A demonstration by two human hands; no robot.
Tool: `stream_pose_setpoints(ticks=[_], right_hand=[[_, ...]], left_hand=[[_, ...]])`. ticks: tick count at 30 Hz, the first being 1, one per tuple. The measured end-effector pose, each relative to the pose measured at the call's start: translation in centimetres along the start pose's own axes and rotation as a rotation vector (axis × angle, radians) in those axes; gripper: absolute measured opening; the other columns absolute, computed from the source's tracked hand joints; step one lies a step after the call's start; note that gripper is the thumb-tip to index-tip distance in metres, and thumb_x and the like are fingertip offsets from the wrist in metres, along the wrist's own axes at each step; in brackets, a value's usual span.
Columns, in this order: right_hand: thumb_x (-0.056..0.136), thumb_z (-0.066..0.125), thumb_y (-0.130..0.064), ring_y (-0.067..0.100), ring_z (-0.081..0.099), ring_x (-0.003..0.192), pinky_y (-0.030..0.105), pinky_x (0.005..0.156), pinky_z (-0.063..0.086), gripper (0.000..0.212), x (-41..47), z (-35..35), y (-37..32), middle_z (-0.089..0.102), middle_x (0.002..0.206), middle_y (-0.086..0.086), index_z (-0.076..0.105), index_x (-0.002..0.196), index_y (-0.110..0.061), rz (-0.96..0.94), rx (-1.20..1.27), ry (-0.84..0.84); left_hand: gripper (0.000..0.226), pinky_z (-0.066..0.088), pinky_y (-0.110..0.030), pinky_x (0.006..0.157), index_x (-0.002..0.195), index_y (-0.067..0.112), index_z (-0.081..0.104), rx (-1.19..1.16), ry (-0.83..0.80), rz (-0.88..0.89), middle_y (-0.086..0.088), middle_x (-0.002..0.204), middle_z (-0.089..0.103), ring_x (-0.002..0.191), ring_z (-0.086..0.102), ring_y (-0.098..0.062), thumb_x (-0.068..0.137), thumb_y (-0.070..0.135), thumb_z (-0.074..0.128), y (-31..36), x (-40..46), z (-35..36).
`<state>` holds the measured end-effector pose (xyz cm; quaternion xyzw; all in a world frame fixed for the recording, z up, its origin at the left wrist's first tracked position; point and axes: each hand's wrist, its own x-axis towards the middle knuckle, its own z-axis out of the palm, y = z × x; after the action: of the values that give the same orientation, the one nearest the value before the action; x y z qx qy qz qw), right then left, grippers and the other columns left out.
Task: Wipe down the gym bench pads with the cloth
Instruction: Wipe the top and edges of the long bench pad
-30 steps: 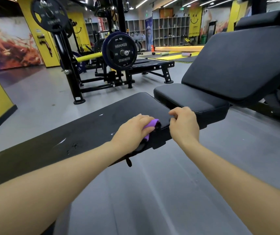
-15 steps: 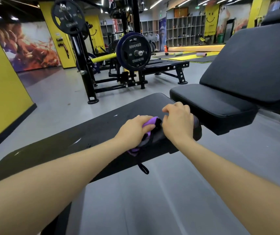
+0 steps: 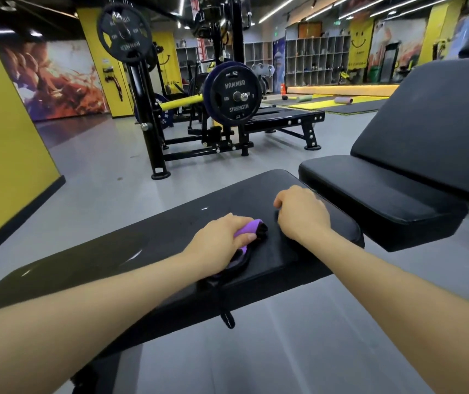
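A long flat black bench pad (image 3: 142, 251) runs across the middle of the view. My left hand (image 3: 216, 245) grips a purple and black cloth (image 3: 249, 227) and presses it onto the pad's top near its right end. A black loop of the cloth (image 3: 227, 318) hangs over the pad's near side. Just to the right, my right hand (image 3: 301, 214) rests with its fingers curled on the dark far part of the cloth. To the right stands a second bench with a seat pad (image 3: 369, 194) and a raised back pad (image 3: 432, 132).
A black weight machine with a plate marked Hammer Strength (image 3: 234, 95) stands on the grey floor beyond the flat pad. A yellow wall (image 3: 5, 137) runs along the left. Cubby shelves (image 3: 317, 61) and rolled mats (image 3: 342, 100) are far back.
Both hands and the cloth have slid from the pad's near right edge up onto its top surface. The view has shifted, bringing the weight machine nearer the centre.
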<state>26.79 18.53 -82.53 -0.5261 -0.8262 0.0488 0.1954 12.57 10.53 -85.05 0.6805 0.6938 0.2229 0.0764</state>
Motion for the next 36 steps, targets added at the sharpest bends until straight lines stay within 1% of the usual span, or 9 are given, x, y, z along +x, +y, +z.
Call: stream_pose_setpoints(ticks=[2, 4, 6, 11, 16, 21, 26, 30, 36], right_hand=[[0.090, 0.044, -0.003, 0.026, 0.043, 0.120, 0.036, 0.088, 0.038, 0.034, 0.8, 0.1, -0.3, 0.050, 0.122, 0.006, 0.059, 0.118, -0.017, -0.009, -0.042, -0.014], [0.090, 0.044, -0.003, 0.027, 0.045, 0.117, 0.035, 0.080, 0.037, 0.033, 1.5, 0.3, -0.5, 0.050, 0.120, 0.006, 0.059, 0.116, -0.018, -0.029, -0.084, -0.021], [0.089, 0.045, -0.003, 0.027, 0.046, 0.114, 0.033, 0.075, 0.035, 0.032, 2.0, 0.6, -0.6, 0.050, 0.118, 0.006, 0.059, 0.114, -0.018, -0.036, -0.116, -0.037], [0.088, 0.046, -0.002, 0.026, 0.047, 0.112, 0.033, 0.071, 0.036, 0.032, 2.6, 0.5, -0.8, 0.049, 0.118, 0.004, 0.058, 0.113, -0.019, -0.027, -0.149, -0.096], [0.089, 0.046, -0.006, 0.027, 0.048, 0.111, 0.033, 0.071, 0.038, 0.028, 3.9, 0.7, -1.2, 0.050, 0.118, 0.004, 0.059, 0.109, -0.021, -0.023, -0.130, -0.134], [0.086, 0.048, -0.006, 0.026, 0.049, 0.111, 0.034, 0.072, 0.040, 0.032, 4.5, 0.9, -1.4, 0.050, 0.117, 0.001, 0.060, 0.108, -0.026, -0.016, -0.109, -0.157], [0.085, 0.049, -0.003, 0.025, 0.049, 0.108, 0.034, 0.069, 0.040, 0.035, 4.2, 1.0, -1.5, 0.051, 0.115, 0.000, 0.059, 0.108, -0.027, -0.015, -0.102, -0.145], [0.086, 0.048, -0.002, 0.027, 0.050, 0.107, 0.034, 0.069, 0.040, 0.035, 4.2, 1.1, -1.6, 0.051, 0.116, 0.001, 0.058, 0.110, -0.025, -0.024, -0.133, -0.148], [0.088, 0.048, -0.004, 0.026, 0.046, 0.111, 0.034, 0.068, 0.036, 0.033, 3.9, 1.1, -1.7, 0.048, 0.116, 0.002, 0.056, 0.111, -0.026, -0.034, -0.175, -0.136]], left_hand=[[0.026, 0.037, -0.035, 0.095, 0.117, 0.027, 0.057, 0.007, 0.018, -0.028, -0.002, 0.121, 0.061, 0.135, 0.035, -0.020, 0.096, 0.036, 0.045, -0.8, 2.9, -0.1], [0.016, 0.037, -0.034, 0.078, 0.100, 0.025, 0.055, 0.038, 0.059, -0.116, -0.010, 0.111, 0.062, 0.117, 0.048, -0.027, 0.096, 0.036, 0.045, -1.9, 6.5, 0.3], [0.025, 0.036, -0.033, 0.071, 0.100, 0.015, 0.057, 0.031, 0.099, -0.198, -0.012, 0.105, 0.063, 0.099, 0.054, -0.031, 0.096, 0.036, 0.045, -2.7, 9.7, 0.5], [0.033, 0.041, -0.034, 0.082, 0.120, 0.019, 0.056, 0.056, 0.059, -0.174, -0.005, 0.116, 0.061, 0.105, 0.055, -0.029, 0.097, 0.037, 0.042, -3.1, 8.9, -0.2], [0.029, 0.045, -0.036, 0.088, 0.117, 0.021, 0.058, 0.042, -0.004, -0.033, -0.001, 0.114, 0.060, 0.104, 0.055, -0.025, 0.095, 0.036, 0.046, -3.4, 7.3, -0.6], [0.027, 0.037, -0.031, 0.073, 0.108, 0.013, 0.058, 0.018, 0.057, -0.093, -0.011, 0.108, 0.063, 0.099, 0.055, -0.030, 0.095, 0.034, 0.047, -3.5, 14.4, 0.4], [0.024, 0.036, -0.030, 0.072, 0.091, 0.014, 0.051, 0.029, 0.072, -0.227, -0.015, 0.115, 0.059, 0.105, 0.053, -0.032, 0.095, 0.036, 0.044, -5.0, 19.4, 0.7], [0.025, 0.035, -0.031, 0.074, 0.093, 0.012, 0.053, 0.086, 0.052, -0.163, -0.016, 0.111, 0.061, 0.104, 0.053, -0.033, 0.096, 0.036, 0.045, -5.7, 16.3, -0.2], [0.025, 0.033, -0.030, 0.068, 0.101, 0.016, 0.059, 0.070, 0.066, -0.090, -0.008, 0.096, 0.062, 0.085, 0.051, -0.028, 0.096, 0.037, 0.046, -7.1, 12.7, -0.5]])
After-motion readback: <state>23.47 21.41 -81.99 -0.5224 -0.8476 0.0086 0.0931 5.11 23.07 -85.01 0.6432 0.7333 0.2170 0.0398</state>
